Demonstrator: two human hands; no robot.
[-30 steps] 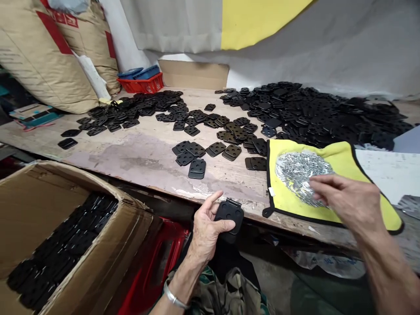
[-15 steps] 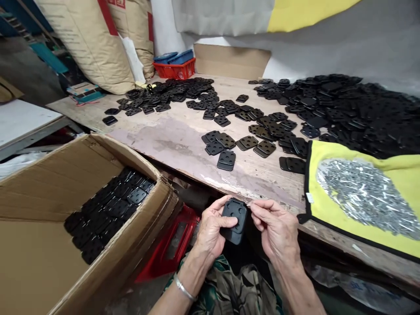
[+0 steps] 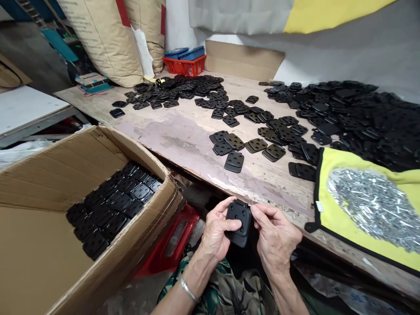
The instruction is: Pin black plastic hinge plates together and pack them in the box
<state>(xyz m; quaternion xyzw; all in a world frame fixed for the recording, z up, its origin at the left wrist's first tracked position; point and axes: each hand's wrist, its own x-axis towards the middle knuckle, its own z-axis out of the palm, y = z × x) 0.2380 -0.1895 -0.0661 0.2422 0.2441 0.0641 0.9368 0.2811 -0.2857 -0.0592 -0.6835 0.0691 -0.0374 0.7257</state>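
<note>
Above my lap, my left hand [image 3: 215, 232] grips a black hinge plate [image 3: 239, 217] with round holes, its thumb lying across the face. My right hand [image 3: 277, 229] pinches at the plate's upper right corner, by the hinge barrel; a pin seen there a moment earlier is now hidden by the fingertips. On the table lie scattered black hinges [image 3: 234, 161], with a big dark pile [image 3: 364, 113] at the right. Many silvery pins [image 3: 374, 201] rest on a yellow cloth [image 3: 337, 225] at the table's right front.
An open cardboard box [image 3: 164, 192] stands at the left, with rows of black hinges [image 3: 114, 205] inside. A red plastic stool [image 3: 173, 240] is beside it. The wooden table [image 3: 183, 140] has a red basket [image 3: 185, 65] and large sacks [image 3: 98, 39] at its back left.
My right fingertips have closed in on the hinge's corner, and the pin that showed between them is now out of sight. The camera view has shifted slightly left.
</note>
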